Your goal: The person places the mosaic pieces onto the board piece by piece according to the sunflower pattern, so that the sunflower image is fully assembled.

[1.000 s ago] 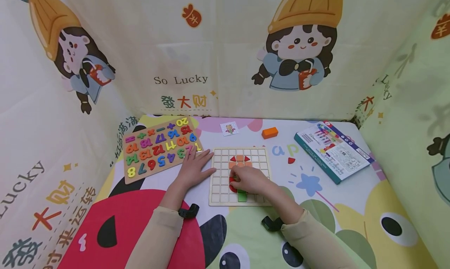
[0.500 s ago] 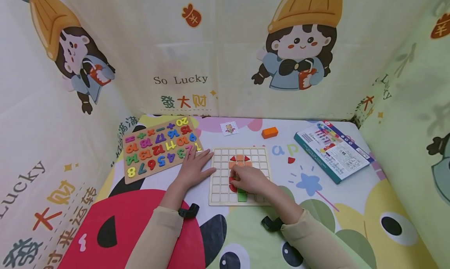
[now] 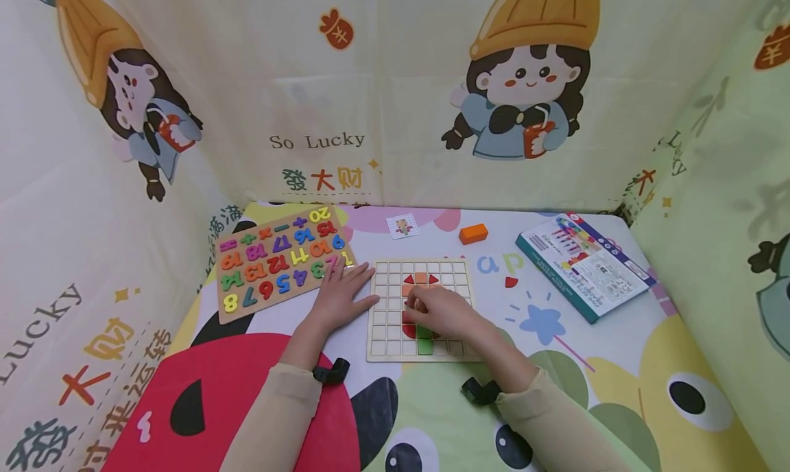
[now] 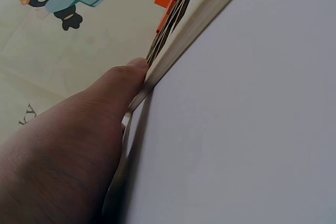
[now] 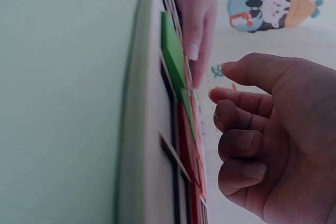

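A wooden grid board (image 3: 384, 347) lies in front of me, with orange tiles (image 3: 421, 278), red pieces (image 3: 409, 331) and green tiles (image 3: 424, 346) set in its middle columns. Over these tiles hovers my right hand (image 3: 441, 314), its fingers loosely curled. The right wrist view shows a gap between thumb and index finger, with nothing held; a green tile (image 5: 172, 45) there stands above the frame edge. My left hand (image 3: 338, 299) lies flat with spread fingers. Its thumb (image 4: 123, 80) rests at the grid board's left edge, while its fingertips reach the number puzzle board (image 3: 249, 309).
At the back sit a small picture card (image 3: 403, 226) and an orange block (image 3: 473, 234). A loose red piece (image 3: 511, 281) lies right of the grid board. Farther right is a flat printed box (image 3: 586, 266). Printed cloth walls (image 3: 420, 177) enclose the table.
My right hand has risen slightly off the red pieces and its thumb has drawn away, so more of them shows. The left hand has stayed in place.
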The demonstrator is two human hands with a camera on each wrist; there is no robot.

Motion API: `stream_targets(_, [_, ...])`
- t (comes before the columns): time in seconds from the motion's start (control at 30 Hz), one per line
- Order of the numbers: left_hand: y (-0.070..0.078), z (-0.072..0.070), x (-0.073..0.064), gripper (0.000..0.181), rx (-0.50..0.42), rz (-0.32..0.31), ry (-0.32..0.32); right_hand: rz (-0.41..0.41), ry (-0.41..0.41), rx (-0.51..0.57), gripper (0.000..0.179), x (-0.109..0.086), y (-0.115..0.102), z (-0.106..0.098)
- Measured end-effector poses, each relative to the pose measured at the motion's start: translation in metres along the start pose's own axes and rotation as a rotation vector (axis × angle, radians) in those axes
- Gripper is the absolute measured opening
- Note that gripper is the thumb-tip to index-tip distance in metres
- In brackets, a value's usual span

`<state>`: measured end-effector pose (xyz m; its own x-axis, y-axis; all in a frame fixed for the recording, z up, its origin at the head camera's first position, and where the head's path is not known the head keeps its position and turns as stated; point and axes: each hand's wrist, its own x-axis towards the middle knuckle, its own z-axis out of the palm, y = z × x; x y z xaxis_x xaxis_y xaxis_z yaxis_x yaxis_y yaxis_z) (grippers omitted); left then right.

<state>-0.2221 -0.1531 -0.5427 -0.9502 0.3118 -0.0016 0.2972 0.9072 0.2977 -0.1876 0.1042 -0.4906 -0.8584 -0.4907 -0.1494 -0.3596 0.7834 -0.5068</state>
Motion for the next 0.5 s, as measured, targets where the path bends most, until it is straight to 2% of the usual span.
stream_targets(0.23, [0.001,0.001,0.0,0.074,-0.01,0.002,0.004,0.041,0.035,0.0,0.011,-0.008,0.014,-0.014])
stream_targets(0.5, [0.002,0.0,-0.001,0.074,-0.012,0.0,0.012,0.102,0.042,0.046,0.019,-0.022,0.053,-0.033])
